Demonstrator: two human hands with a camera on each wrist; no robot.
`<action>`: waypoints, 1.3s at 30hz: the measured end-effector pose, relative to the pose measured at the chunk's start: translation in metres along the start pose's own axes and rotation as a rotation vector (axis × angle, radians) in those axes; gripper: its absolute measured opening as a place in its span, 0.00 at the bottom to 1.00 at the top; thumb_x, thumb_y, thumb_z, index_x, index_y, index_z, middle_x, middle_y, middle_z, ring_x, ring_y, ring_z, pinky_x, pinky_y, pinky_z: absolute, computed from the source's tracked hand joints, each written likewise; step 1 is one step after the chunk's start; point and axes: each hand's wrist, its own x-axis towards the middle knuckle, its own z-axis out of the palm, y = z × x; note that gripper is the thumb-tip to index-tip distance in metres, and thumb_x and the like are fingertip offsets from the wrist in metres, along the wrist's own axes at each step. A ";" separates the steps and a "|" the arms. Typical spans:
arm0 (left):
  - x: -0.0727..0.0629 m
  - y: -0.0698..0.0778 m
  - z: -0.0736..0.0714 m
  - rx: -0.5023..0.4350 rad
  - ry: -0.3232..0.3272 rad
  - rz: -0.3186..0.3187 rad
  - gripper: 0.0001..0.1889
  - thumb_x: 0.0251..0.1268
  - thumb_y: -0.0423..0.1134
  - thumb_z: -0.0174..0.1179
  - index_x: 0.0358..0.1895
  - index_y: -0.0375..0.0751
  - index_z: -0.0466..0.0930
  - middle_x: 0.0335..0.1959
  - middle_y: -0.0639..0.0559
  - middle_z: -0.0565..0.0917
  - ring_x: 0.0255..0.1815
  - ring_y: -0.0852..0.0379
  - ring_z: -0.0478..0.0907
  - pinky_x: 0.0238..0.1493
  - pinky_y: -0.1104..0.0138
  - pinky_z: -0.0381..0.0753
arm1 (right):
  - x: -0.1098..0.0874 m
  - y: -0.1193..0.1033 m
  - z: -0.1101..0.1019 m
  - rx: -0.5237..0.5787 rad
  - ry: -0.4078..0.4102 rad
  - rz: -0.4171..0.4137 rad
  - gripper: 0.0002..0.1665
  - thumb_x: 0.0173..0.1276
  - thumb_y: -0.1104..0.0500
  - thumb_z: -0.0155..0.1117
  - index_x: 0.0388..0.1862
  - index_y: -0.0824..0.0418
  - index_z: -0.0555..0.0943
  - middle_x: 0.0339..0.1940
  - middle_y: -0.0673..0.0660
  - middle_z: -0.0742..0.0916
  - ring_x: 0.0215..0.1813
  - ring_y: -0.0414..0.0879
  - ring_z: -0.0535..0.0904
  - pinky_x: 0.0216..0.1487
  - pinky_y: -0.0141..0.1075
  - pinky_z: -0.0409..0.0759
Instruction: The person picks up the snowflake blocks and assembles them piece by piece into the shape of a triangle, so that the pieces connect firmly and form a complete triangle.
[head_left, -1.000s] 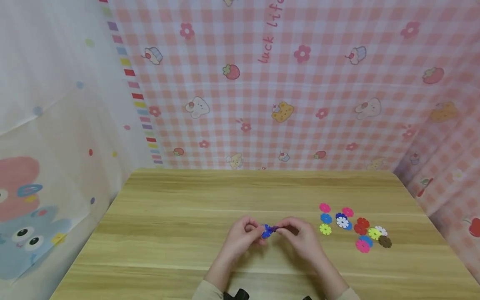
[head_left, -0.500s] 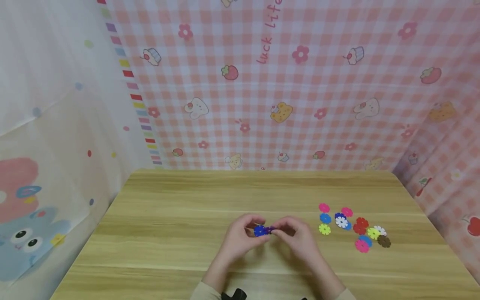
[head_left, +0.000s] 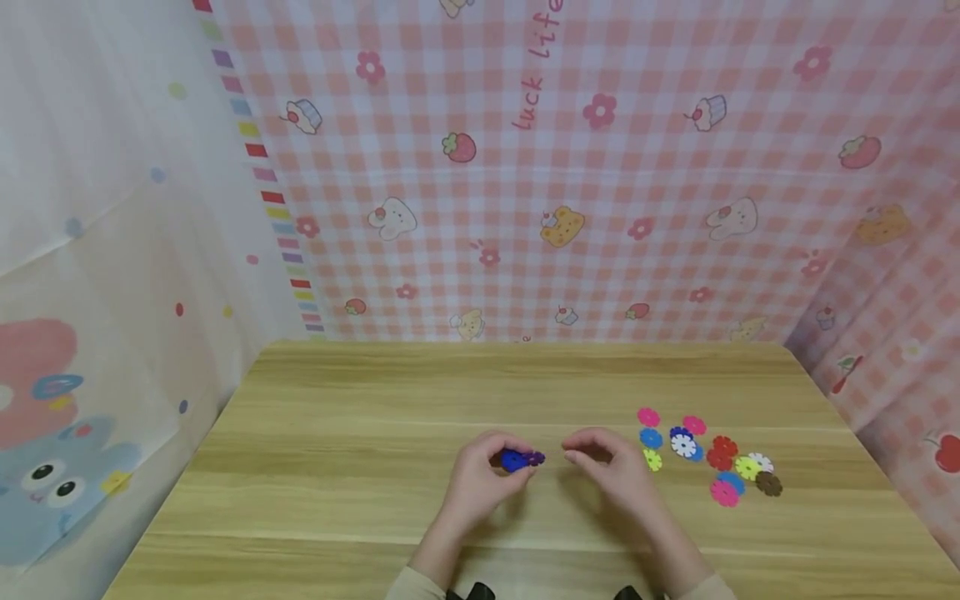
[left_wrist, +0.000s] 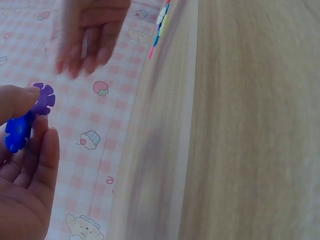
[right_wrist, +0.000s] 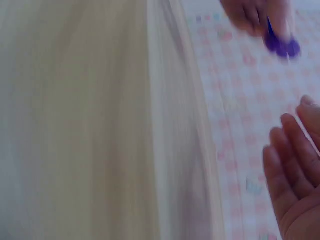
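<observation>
My left hand (head_left: 480,479) pinches two joined notched plastic discs between thumb and fingers. The blue disc (left_wrist: 18,133) sits deeper in the grip, partly covered by the fingers. From its edge the purple disc (left_wrist: 45,100) sticks out past the thumb, toward the right. My right hand (head_left: 615,475) is apart from them, a short way to the right over the table. Its fingers are relaxed and loosely bent, with nothing between them, as the right wrist view also shows.
On the wooden table (head_left: 337,467), right of my right hand, lie several loose flower-shaped discs, among them a white disc (head_left: 684,446), a red disc (head_left: 722,454), a pink disc (head_left: 724,493) and a brown disc (head_left: 768,483). A checked cloth (head_left: 480,192) hangs behind the table.
My right hand has let go of the purple disc and moved right. The joined discs now rest in my left hand alone, having shifted slightly left.
</observation>
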 end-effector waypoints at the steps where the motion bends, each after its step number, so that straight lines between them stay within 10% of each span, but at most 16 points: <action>1: 0.000 0.000 0.000 0.000 0.003 0.002 0.10 0.53 0.29 0.73 0.38 0.43 0.85 0.39 0.55 0.83 0.38 0.59 0.80 0.41 0.67 0.83 | 0.000 0.004 -0.007 -0.022 0.006 0.001 0.07 0.62 0.67 0.71 0.39 0.60 0.86 0.38 0.52 0.88 0.41 0.41 0.83 0.47 0.33 0.82; 13: 0.001 0.001 0.000 -0.010 0.043 0.034 0.11 0.51 0.26 0.72 0.36 0.42 0.86 0.37 0.56 0.83 0.40 0.58 0.79 0.43 0.66 0.83 | -0.011 0.042 -0.095 -0.257 -0.013 0.107 0.14 0.65 0.60 0.71 0.48 0.63 0.84 0.45 0.57 0.88 0.44 0.38 0.81 0.44 0.28 0.79; 20: -0.003 0.038 -0.005 0.009 0.070 0.025 0.09 0.49 0.19 0.69 0.34 0.30 0.83 0.36 0.44 0.83 0.39 0.51 0.79 0.42 0.62 0.83 | -0.029 0.054 -0.142 -0.290 0.046 0.153 0.18 0.66 0.58 0.70 0.50 0.67 0.83 0.47 0.61 0.87 0.41 0.28 0.78 0.41 0.22 0.76; 30: 0.002 0.002 0.001 -0.025 0.084 0.044 0.10 0.49 0.24 0.72 0.31 0.41 0.85 0.36 0.53 0.84 0.40 0.56 0.79 0.42 0.68 0.82 | -0.064 0.077 -0.202 -0.276 0.074 0.331 0.27 0.70 0.52 0.67 0.57 0.73 0.77 0.40 0.35 0.83 0.40 0.21 0.74 0.37 0.20 0.72; 39: 0.002 0.002 0.001 -0.051 0.118 0.029 0.10 0.50 0.23 0.72 0.32 0.40 0.85 0.36 0.52 0.83 0.38 0.57 0.79 0.40 0.69 0.82 | -0.076 0.098 -0.220 -0.280 0.019 0.265 0.21 0.66 0.62 0.69 0.55 0.71 0.80 0.41 0.26 0.79 0.41 0.22 0.74 0.37 0.21 0.74</action>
